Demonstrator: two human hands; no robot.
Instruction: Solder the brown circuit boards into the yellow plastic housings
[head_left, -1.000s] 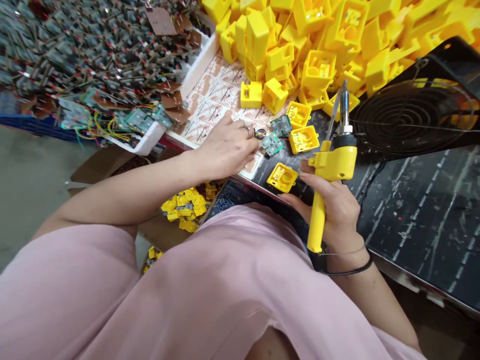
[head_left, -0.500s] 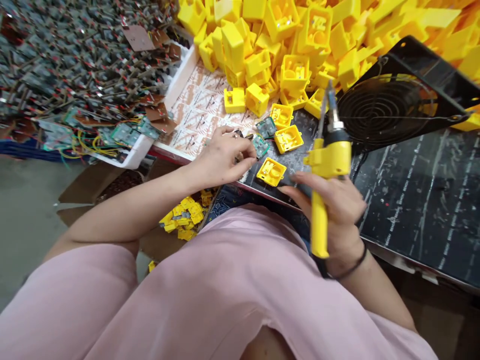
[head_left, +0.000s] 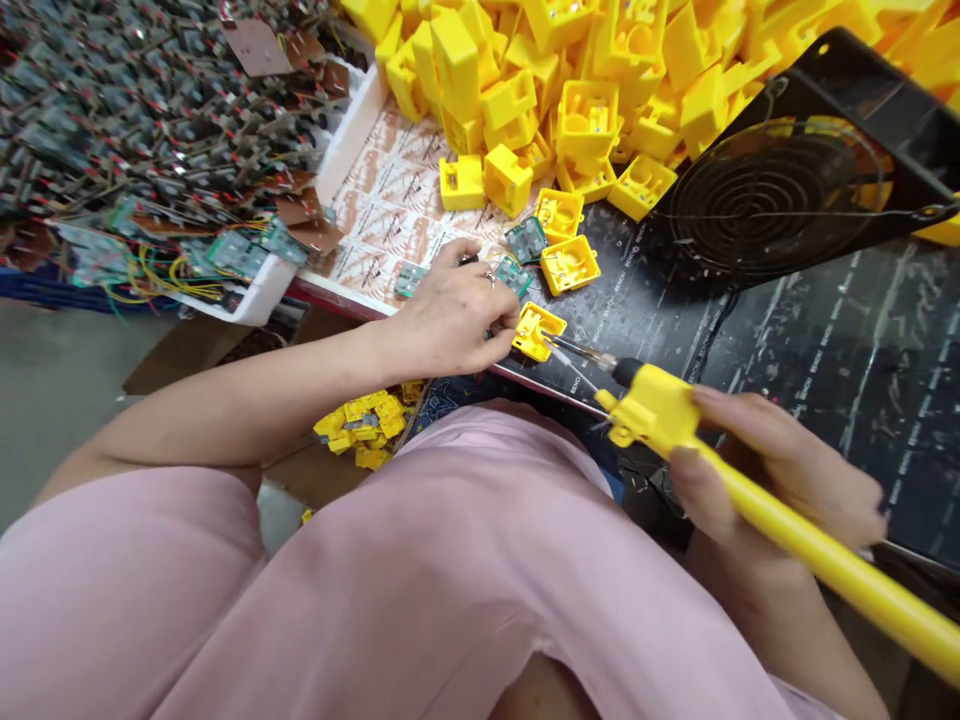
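My right hand [head_left: 780,480] grips a yellow soldering iron [head_left: 675,415] like a pen. Its metal tip [head_left: 577,352] points left and touches an open yellow plastic housing [head_left: 538,331] on the black mat. My left hand [head_left: 454,315] rests on the table edge with fingers curled against that housing, steadying it. Small green circuit boards [head_left: 526,238] lie just beyond my left fingers, beside two more open yellow housings [head_left: 570,264].
A big heap of yellow housings [head_left: 585,80] fills the back. A black fan [head_left: 772,200] stands at the right on the black mat [head_left: 862,370]. A white tray [head_left: 341,160] of wired boards sits at left. More yellow parts [head_left: 364,425] lie below the table edge.
My right hand has swung the soldering iron from upright down to nearly level, bringing its tip onto the housing. My left hand slid closer to that housing and holds it.
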